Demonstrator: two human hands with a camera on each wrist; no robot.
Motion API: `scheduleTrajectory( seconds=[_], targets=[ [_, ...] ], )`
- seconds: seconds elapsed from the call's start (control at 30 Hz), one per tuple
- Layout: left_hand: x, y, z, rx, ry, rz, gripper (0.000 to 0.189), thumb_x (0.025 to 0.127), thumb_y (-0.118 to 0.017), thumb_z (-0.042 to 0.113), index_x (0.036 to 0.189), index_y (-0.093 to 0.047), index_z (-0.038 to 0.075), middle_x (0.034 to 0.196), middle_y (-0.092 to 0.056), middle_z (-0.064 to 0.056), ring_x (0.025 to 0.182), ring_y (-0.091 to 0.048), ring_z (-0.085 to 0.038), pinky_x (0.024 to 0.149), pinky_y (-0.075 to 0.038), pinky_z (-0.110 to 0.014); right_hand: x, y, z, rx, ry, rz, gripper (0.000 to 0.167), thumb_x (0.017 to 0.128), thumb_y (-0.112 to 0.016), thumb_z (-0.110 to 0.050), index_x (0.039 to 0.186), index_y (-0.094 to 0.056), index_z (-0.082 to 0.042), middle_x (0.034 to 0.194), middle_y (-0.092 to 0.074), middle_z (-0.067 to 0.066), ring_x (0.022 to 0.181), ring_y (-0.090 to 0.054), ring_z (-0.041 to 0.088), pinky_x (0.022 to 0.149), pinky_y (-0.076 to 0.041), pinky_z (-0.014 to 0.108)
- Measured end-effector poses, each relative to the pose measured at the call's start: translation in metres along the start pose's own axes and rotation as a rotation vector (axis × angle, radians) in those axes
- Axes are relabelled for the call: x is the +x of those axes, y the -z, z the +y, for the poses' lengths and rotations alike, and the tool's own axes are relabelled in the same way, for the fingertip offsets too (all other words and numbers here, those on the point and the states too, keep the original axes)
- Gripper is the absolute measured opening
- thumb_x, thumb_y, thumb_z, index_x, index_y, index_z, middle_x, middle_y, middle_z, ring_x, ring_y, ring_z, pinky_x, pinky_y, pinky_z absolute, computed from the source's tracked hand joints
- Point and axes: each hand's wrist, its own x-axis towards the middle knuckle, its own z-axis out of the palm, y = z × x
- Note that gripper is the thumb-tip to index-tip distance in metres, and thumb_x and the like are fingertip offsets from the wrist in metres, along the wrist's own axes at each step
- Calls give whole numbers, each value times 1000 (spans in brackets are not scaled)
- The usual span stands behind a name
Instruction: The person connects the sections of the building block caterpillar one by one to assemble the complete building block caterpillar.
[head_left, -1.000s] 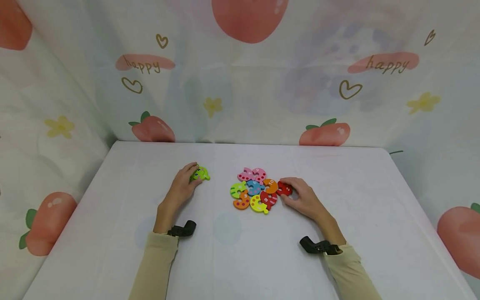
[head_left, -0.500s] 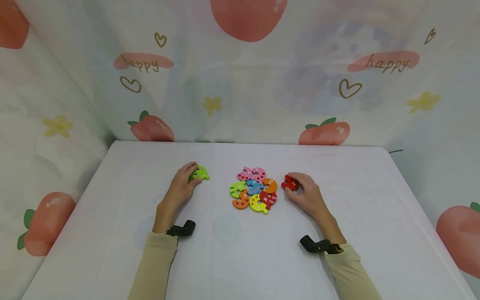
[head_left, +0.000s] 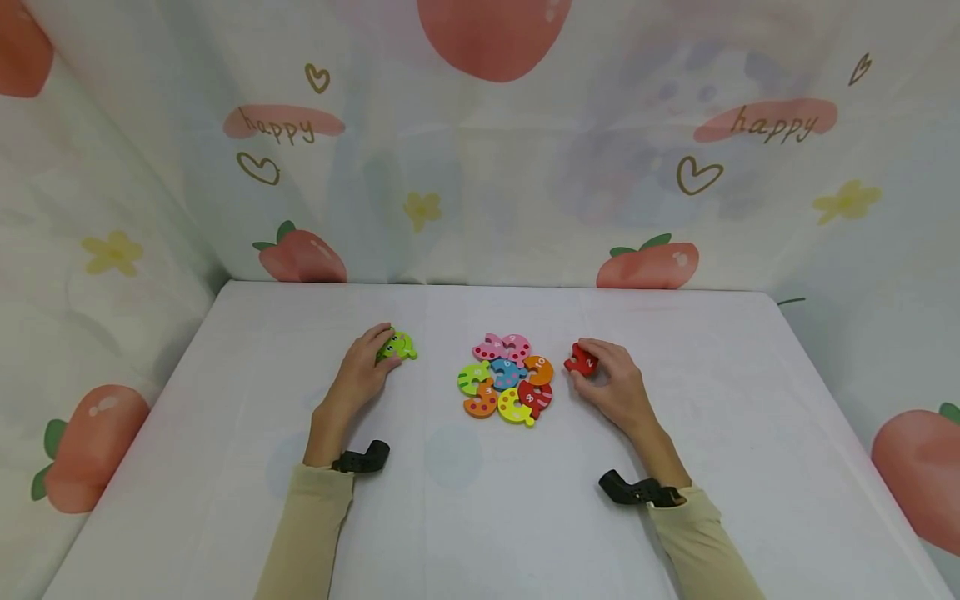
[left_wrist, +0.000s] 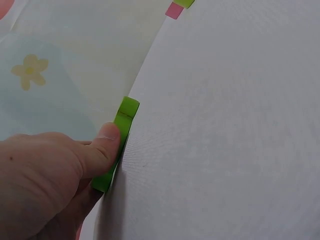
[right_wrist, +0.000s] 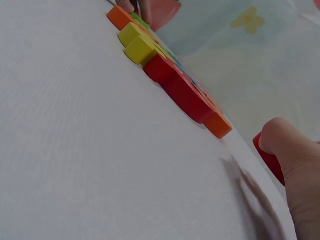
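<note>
On the left of the table, my left hand pinches a green puzzle piece with a face; the left wrist view shows the thumb against the edge of this green piece. My right hand holds a red puzzle piece marked 2, apart from the cluster. In the right wrist view the thumb covers much of this red piece, and a shadow lies on the cloth beneath. Between the hands lies a cluster of joined number pieces: pink, blue, orange, yellow and red with an 8.
A white cloth covers the table. Behind it hangs a printed curtain with fruit, hearts and flowers, and more curtain stands at both sides. Each wrist wears a black camera strap.
My right hand has drawn the red 2 piece away from the cluster, to the right and slightly farther back. The left hand stays in place with the green piece.
</note>
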Motion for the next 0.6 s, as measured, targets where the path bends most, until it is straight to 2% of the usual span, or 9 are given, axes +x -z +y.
scheduleTrajectory(
  seconds=[0.23, 0.6],
  targets=[
    [0, 1, 0, 6, -17, -11, 50, 94, -62, 15, 138, -49, -5, 149, -43, -20, 140, -37, -40, 116, -29, -54, 0, 0, 0, -5, 32, 35, 49, 76, -80, -8, 122, -65, -2, 121, -65, 16, 113, -55, 30, 97, -27, -5],
    [0, 4, 0, 8, -31, -24, 48, 98, -55, 16, 139, -46, -7, 149, -41, -21, 140, -37, -41, 116, -29, -55, 3, 0, -4, 22, 39, 35, 49, 77, -79, -8, 124, -64, -3, 122, -65, 16, 113, -59, 29, 97, -32, -2]
  ],
)
